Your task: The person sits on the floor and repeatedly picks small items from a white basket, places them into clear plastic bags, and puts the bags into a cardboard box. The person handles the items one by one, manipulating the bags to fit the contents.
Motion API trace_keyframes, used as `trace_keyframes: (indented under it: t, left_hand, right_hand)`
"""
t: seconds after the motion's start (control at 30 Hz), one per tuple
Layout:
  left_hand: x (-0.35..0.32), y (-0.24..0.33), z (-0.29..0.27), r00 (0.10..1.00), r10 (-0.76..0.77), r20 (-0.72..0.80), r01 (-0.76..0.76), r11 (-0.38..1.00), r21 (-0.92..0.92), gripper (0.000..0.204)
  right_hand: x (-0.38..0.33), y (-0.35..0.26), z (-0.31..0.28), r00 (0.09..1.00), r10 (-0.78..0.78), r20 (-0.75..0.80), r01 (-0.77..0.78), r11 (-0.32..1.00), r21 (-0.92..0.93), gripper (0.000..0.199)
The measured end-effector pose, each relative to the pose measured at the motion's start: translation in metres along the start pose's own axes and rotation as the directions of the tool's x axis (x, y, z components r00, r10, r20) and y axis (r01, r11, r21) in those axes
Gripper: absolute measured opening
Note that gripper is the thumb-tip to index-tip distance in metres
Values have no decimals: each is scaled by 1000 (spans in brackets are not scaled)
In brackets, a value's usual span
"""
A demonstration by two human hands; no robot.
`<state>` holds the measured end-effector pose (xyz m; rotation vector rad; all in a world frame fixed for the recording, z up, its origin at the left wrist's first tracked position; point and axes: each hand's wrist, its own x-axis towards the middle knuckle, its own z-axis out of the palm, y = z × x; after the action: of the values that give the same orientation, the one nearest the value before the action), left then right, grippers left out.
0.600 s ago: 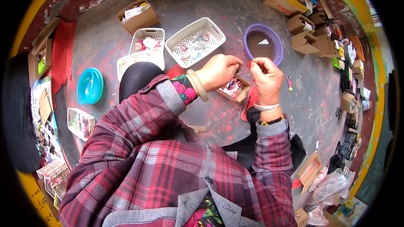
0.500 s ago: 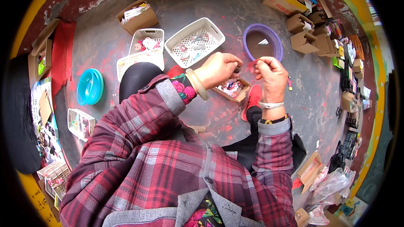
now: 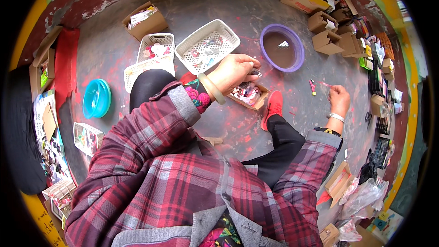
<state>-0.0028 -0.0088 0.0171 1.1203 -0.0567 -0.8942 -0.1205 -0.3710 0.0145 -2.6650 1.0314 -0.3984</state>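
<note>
My left hand [image 3: 232, 72], a pale bangle at its wrist, is closed around a small dark ridged thing [image 3: 254, 72]; its kind is unclear. It hovers over a small cardboard box [image 3: 261, 99] of mixed red, white and dark trinkets. Out to the right, my right hand [image 3: 339, 100] pinches a thin pinkish strip [image 3: 325, 84], blurred and too fine to name. Between that hand and the purple basin [image 3: 300, 55], a small pink-and-yellow item [image 3: 313, 88] lies on the floor.
A white perforated basket [image 3: 183, 55] with small pieces stands ahead, smaller white baskets [image 3: 130, 78] to its left. Teal basins [image 3: 97, 98] are far left. Cardboard boxes [image 3: 327, 42] line the right wall; plastic bags [image 3: 366, 199] lie lower right. My red shoe [image 3: 274, 105] is near the trinket box.
My right hand has swung right and slightly down, away from my left, carrying the thin strip. My left hand has shifted a little left and stays closed. The floor objects appear slightly shifted left.
</note>
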Motion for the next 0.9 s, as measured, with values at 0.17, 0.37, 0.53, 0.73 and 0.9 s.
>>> trace_keyframes:
  t: [0.17,0.37,0.53,0.73,0.9]
  left_hand:
    - [-3,3,7,1000,-12,-2,12,999,36,26]
    - [5,-7,7,1000,10,27,-12,998,56,25]
    - [6,-9,6,1000,14,18,-15,999,51,24]
    - [5,-5,10,1000,2,27,-4,998,56,25]
    - [3,-3,8,1000,12,2,-12,998,54,25]
  right_hand:
    - [4,46,-9,985,170,28,-161,965,-206,18]
    - [0,39,-21,964,214,-160,-256,911,-322,21]
    - [5,25,-26,900,400,-173,-432,870,-237,34]
    - [10,42,-19,922,61,-381,-149,967,-208,50]
    - [3,0,-19,870,-178,-460,221,974,41,38]
